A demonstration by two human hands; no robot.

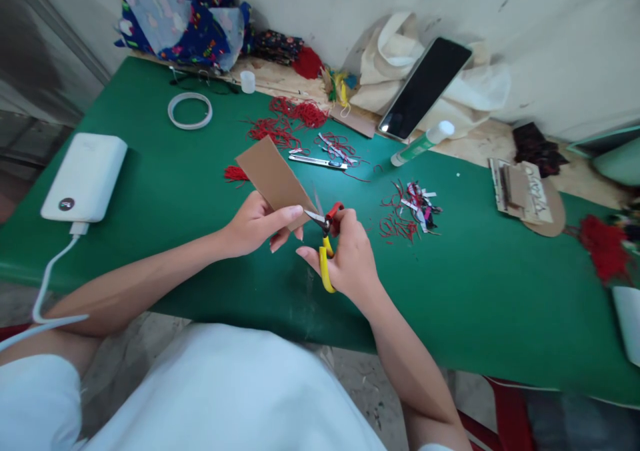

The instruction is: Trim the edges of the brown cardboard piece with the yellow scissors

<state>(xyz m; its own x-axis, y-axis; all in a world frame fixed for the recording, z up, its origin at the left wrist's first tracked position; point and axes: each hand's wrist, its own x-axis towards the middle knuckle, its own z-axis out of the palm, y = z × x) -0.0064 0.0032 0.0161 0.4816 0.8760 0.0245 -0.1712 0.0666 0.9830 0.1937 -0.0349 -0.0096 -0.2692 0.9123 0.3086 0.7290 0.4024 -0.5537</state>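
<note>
My left hand is closed on the near end of a brown cardboard piece, holding it tilted above the green table. In my right hand, closed round the handles, is a pair of small yellow-and-red scissors. The scissor blades point left and meet the cardboard's near right edge, just beside my left thumb.
A white power bank with a cable lies at the left. Red thread scraps, a utility knife, a tape ring, a glue stick and a tablet lie beyond. Paper and thread snippets sit to the right.
</note>
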